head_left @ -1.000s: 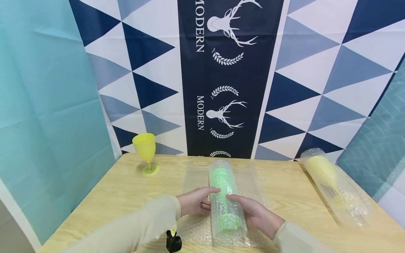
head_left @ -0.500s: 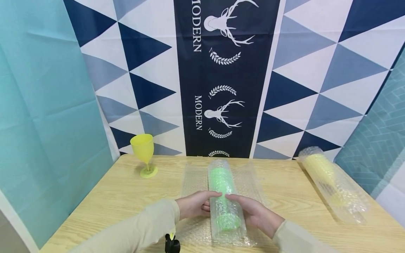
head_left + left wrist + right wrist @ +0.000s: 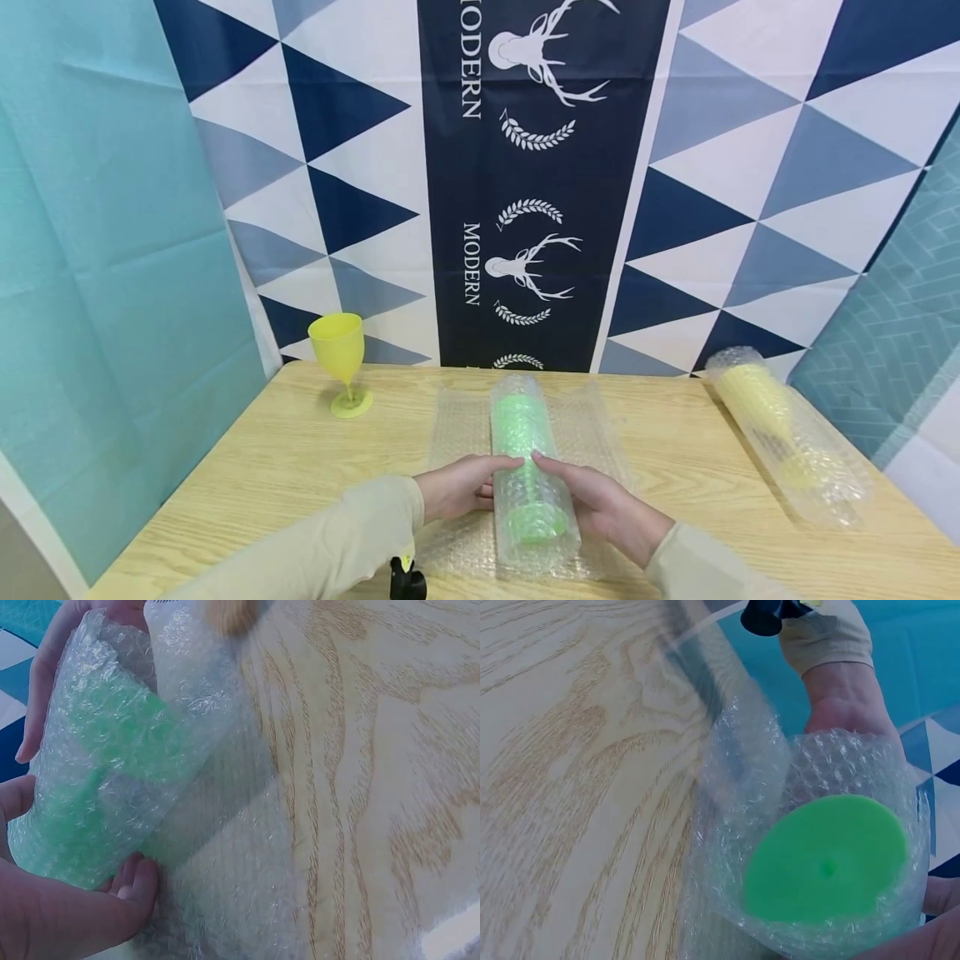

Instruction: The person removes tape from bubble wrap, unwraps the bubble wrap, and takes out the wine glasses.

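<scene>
A green goblet (image 3: 523,421), seen through clear bubble wrap (image 3: 508,550), lies rolled up at the middle of the table, its round foot (image 3: 829,859) towards the person. My left hand (image 3: 456,487) grips the roll from the left, thumb on top and fingers curled at its lower side, as the left wrist view shows. From the right, my right hand (image 3: 611,510) holds the same roll with its thumb on top; its other fingers are mostly hidden. The two thumb tips are close together over the stem. Flat bubble wrap (image 3: 585,425) spreads under the roll on both sides.
A yellow goblet (image 3: 339,354) stands upright at the back left of the wooden table (image 3: 300,450). Another yellow goblet in bubble wrap (image 3: 783,437) lies near the right edge. Patterned cloth (image 3: 525,183) hangs behind the table.
The head view has shifted slightly. Both hands keep hold of the wrapped green goblet in nearly the same place; the right thumb tip sits a little farther forward on it.
</scene>
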A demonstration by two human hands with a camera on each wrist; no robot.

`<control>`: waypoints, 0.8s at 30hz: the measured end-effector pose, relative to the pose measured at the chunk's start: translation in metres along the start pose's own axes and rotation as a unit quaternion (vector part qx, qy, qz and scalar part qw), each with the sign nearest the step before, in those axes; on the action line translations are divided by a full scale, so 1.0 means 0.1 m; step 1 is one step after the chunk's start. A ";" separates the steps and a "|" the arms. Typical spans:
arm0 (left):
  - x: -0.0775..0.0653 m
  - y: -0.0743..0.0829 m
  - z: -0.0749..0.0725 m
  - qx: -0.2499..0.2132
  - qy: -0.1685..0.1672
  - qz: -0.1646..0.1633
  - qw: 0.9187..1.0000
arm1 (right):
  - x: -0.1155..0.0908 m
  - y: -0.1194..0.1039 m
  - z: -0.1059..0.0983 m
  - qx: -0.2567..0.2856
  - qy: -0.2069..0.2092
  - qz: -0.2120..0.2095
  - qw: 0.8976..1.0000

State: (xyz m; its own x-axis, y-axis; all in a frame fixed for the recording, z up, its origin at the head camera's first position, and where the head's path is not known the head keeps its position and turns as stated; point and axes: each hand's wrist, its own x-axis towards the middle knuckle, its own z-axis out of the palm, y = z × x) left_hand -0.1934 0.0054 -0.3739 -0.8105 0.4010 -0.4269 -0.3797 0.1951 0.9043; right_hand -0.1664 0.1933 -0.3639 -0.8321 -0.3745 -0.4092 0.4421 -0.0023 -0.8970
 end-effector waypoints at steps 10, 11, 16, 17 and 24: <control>-0.04 0.01 -0.01 0.005 -0.001 0.011 1.000 | -0.07 -0.18 0.02 -0.114 0.116 -0.002 0.987; -0.04 0.01 -0.02 0.005 -0.001 0.010 1.000 | -0.08 -0.21 0.01 -0.132 0.121 -0.005 0.984; -0.03 0.02 -0.02 0.000 0.001 0.005 1.000 | -0.08 -0.38 -0.02 -0.214 0.133 -0.023 0.967; -0.03 0.02 -0.01 0.000 0.001 0.004 1.000 | -0.07 -0.41 -0.03 -0.233 0.139 -0.026 0.962; -0.01 0.01 0.03 -0.004 0.009 -0.002 1.000 | -0.01 -0.61 -0.09 -0.385 0.179 -0.077 0.902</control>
State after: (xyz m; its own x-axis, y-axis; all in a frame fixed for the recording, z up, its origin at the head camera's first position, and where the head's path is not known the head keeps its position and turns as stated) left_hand -0.1916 0.0077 -0.3726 -0.8167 0.3849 -0.4299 -0.3857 0.1901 0.9028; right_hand -0.1956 0.2017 -0.3103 -0.9798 -0.1005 -0.1729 0.0625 0.6675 -0.7420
